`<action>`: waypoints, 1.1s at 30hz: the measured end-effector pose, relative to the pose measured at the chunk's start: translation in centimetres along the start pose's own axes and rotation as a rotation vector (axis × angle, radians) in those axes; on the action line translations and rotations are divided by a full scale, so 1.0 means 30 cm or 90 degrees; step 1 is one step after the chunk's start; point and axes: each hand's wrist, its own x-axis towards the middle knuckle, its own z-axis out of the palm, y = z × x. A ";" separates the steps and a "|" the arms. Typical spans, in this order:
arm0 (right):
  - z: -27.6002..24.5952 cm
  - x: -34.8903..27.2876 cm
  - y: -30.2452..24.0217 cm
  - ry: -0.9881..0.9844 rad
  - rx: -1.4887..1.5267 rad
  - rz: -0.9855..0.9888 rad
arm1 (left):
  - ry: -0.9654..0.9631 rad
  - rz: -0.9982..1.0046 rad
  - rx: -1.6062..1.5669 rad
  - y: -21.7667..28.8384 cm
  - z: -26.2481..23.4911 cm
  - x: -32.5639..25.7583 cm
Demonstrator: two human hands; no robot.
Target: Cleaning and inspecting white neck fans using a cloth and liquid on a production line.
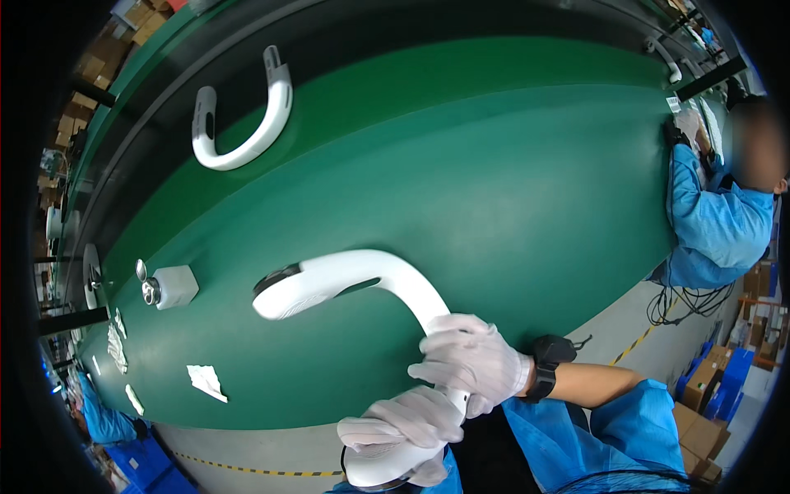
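A white U-shaped neck fan (362, 267) with dark end trim is held near the table's front edge, one arm of it reaching up and left over the green surface. My right hand (473, 358), in a thin white glove, wraps round its curved middle. Closer to my body, my left hand (403, 424), gloved alike, is closed around the fan's other arm. Part of the near end shows below my left fingers. A black device (550, 362) is strapped to my right wrist.
A second white neck fan (247, 148) lies at the far left. Left of me are a whitish bottle (175, 286) with a metal top and a crumpled white cloth (206, 381). At the right, a person in blue (712, 214) works at the table; another blue sleeve (107, 412) shows far left.
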 end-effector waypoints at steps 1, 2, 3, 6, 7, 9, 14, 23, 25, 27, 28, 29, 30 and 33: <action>-0.009 0.004 0.011 -0.018 -0.011 0.002 | -0.088 -0.116 -0.002 0.020 -0.027 0.016; -0.015 -0.006 0.036 -0.018 -0.014 0.003 | -0.175 -0.231 -0.004 0.043 -0.057 0.041; -0.021 -0.003 0.065 -0.029 0.015 -0.030 | -0.318 -0.283 0.153 0.079 -0.086 0.096; -0.046 0.071 0.122 -0.099 0.048 -0.095 | -0.493 -0.081 0.217 0.032 -0.042 0.122; -0.060 0.108 0.136 -0.181 -0.038 -0.163 | -0.587 -0.073 0.306 0.044 -0.039 0.116; -0.070 0.170 0.151 -0.258 -0.221 -0.274 | -0.761 -0.066 0.391 0.043 -0.025 0.105; -0.149 0.272 0.073 -0.332 -0.476 -0.096 | -0.982 -0.039 0.626 0.028 0.065 0.074; -0.440 0.064 0.038 -0.212 -0.612 0.236 | -1.009 -0.001 0.789 -0.056 0.141 0.029; -0.450 -0.016 0.032 -0.192 -0.592 0.262 | -0.998 0.040 0.789 -0.081 0.130 0.015; -0.441 -0.094 0.056 -0.110 -0.485 0.362 | -1.000 0.054 0.793 -0.112 0.136 0.010; -0.429 -0.125 0.066 -0.112 -0.483 0.366 | -1.002 0.072 0.799 -0.121 0.140 0.007; -0.414 -0.155 0.081 -0.065 -0.527 0.321 | -1.003 0.068 0.796 -0.134 0.138 0.002; -0.400 -0.175 0.087 -0.019 -0.566 0.273 | -1.022 0.076 0.830 -0.150 0.133 -0.009; -0.387 -0.158 0.071 -0.048 -0.570 0.299 | -1.051 0.090 0.860 -0.190 0.105 -0.050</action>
